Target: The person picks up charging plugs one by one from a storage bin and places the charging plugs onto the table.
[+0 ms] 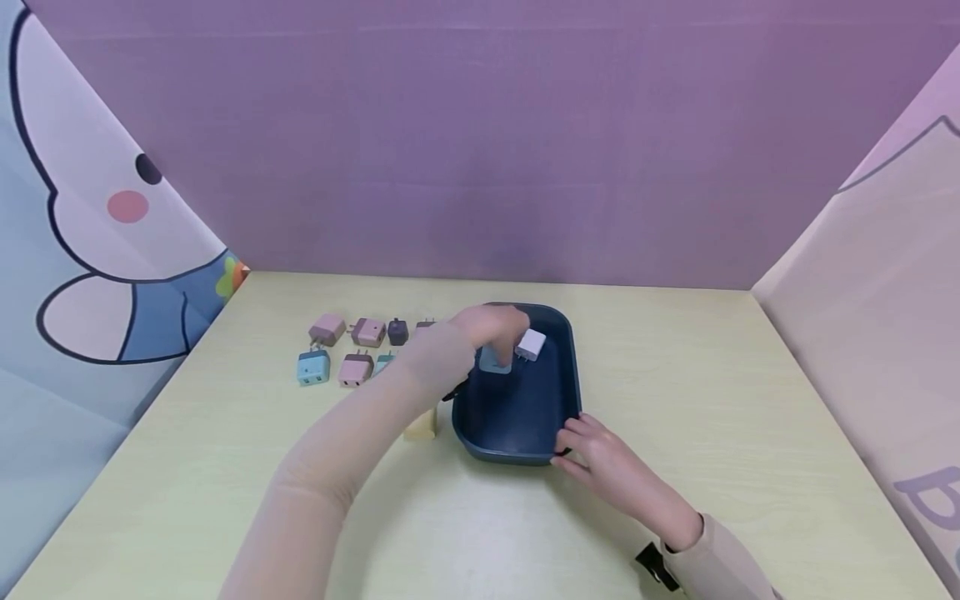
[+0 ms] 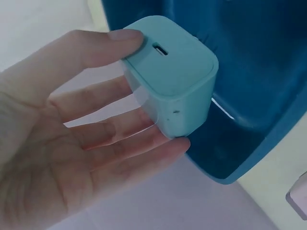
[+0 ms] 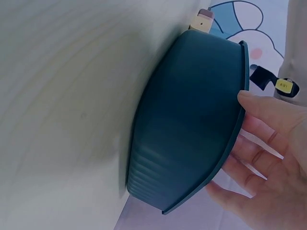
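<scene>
My left hand (image 1: 491, 325) reaches over the far part of a dark blue tray (image 1: 517, 421). Between thumb and fingers it grips a light blue charger (image 2: 177, 72), whose face with a small oval port shows in the left wrist view. A white charger (image 1: 531, 344) lies inside the tray, just right of that hand. At the tray's near right corner, my right hand (image 1: 600, 462) holds the rim, with the thumb and fingertips at its edge in the right wrist view.
Left of the tray stand several chargers in rows: pink ones (image 1: 327, 329), a blue one (image 1: 312, 367) and a small dark one (image 1: 397, 332). A yellow block-like piece (image 1: 422, 425) is near the tray's left side, partly behind my left arm. A purple backdrop (image 1: 510, 150) rises behind the table.
</scene>
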`<state>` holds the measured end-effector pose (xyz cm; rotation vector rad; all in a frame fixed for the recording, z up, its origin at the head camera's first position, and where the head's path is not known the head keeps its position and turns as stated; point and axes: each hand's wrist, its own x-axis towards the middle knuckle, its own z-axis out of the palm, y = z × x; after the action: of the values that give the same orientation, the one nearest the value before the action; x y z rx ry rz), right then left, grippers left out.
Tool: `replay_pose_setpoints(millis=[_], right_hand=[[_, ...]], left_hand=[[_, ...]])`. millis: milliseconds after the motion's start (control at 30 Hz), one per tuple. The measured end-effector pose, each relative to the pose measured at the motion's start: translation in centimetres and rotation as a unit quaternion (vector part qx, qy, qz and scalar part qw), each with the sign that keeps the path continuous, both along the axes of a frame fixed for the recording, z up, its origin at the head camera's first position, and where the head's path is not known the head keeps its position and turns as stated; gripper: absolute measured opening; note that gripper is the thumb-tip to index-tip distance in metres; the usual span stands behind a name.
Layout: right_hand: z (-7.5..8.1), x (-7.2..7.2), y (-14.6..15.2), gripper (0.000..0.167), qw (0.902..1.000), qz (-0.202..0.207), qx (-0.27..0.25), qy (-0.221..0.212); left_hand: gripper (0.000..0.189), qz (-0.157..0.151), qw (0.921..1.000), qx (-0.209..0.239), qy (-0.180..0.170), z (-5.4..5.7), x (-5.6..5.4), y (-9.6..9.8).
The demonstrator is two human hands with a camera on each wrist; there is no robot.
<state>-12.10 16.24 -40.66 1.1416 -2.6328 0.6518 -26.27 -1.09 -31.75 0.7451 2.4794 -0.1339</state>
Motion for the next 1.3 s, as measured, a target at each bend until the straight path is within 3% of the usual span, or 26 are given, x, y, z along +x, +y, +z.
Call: replay_pose_setpoints(millis=[267,533,1000,1300], right_hand=[[-0.1,0.0,0.1,0.012,0.9998,0.004,-0.007,0.016],[0.0,0.0,0.0,0.011,1.0000,0.002,0.000,-0.001],[-0.1,-0.1,-0.1,0.011,0.9999,0.005,-0.003,0.009],[-0.1,0.0,0.0,0.011,1.0000,-0.001,0.001,0.000]], left_hand=[[0.015,-0.009,0.9998,0.012,0.016,0.6,1.2,-0.9],[0.041,-0.001,0.9994,0.028,0.020,1.1,2.8,-2.0],[0.043,0.008,0.9959,0.083,0.035,1.7,5.4,-4.2],[0.043,-0.006,0.9920,0.110,0.062,1.2,6.2,-5.2]])
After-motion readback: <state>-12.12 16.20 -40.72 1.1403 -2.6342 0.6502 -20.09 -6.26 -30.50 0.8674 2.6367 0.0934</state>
